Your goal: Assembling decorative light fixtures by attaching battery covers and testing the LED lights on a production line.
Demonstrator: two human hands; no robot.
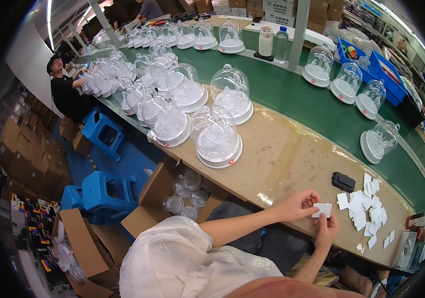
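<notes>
A small white rectangular card [323, 208] is held up over the near edge of the table. My right hand [327, 230] grips it from below, with the thumb lying across its front. From the left, my left hand [299, 205] has its fingers curled and closed at the card's left edge; what is pinched between those fingertips, if more than the card, is too small to tell. To the right of the hands, many similar white cards [357, 207] lie scattered in an overlapping pile on the brown table covering [277, 164]. A black oblong object [343, 182] rests just beyond the pile.
Several clear domes on white bases, like the nearest dome [216, 139], crowd the table's left side. Others stand along the green conveyor [277, 102]. An open cardboard box [148, 198] with domes sits below. A person [66, 87] works at far left near blue stools [105, 193].
</notes>
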